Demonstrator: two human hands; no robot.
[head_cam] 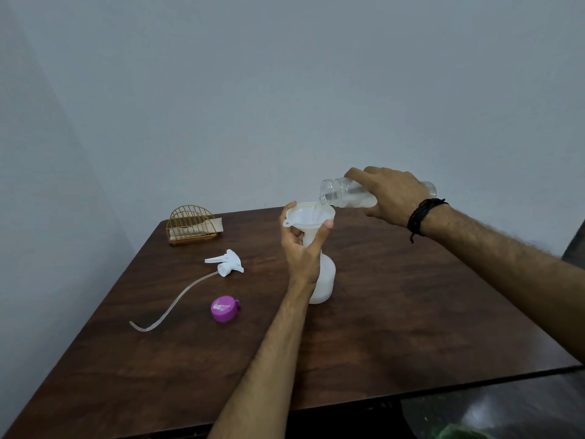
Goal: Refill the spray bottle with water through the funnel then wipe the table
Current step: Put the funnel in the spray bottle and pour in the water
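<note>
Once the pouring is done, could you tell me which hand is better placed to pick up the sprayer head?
Left. The left hand steadies the funnel, nearer the sprayer head.

We see a dark wooden table [395, 312] against a plain pale grey-blue wall [285, 90], a second wall [38, 185] meeting it at left, dark glossy floor [506, 413] lower right.

One table [395, 312]. On it: one white spray bottle [324, 280], one funnel [308, 217] atop that bottle, one trigger head with tube [226, 264], one purple cap [224, 308], one wire napkin holder [193, 224]. Above table: one clear water bottle [345, 194]. Two hands: left hand [302, 248], right hand [391, 194].
</note>
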